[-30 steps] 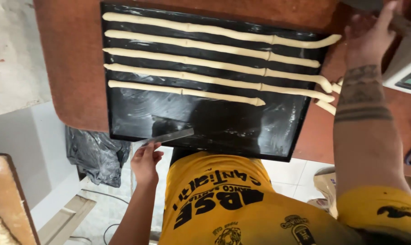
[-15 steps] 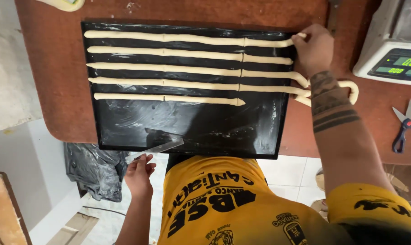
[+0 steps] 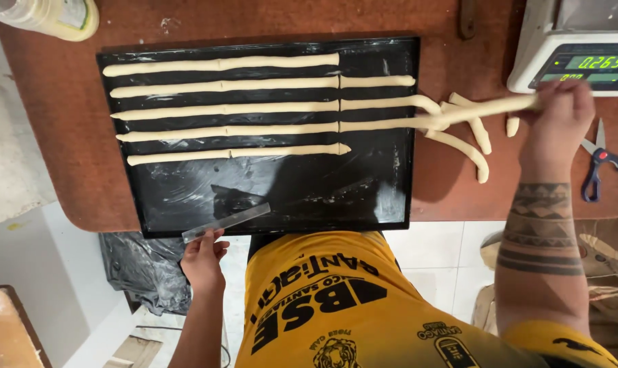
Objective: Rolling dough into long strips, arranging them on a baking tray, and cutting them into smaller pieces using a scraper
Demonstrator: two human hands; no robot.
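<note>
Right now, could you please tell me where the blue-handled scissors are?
In the head view, the blue-handled scissors lie on the reddish-brown table at the far right, just below the white digital scale and beside the right hand.

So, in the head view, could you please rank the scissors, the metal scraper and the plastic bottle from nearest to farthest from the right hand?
From the right hand, holding a dough rope beside the scale:
1. Scissors: just beside it, on the table's right edge.
2. Metal scraper: across the black tray, at its near edge, held by the left hand.
3. Plastic bottle: far top left corner.
</note>
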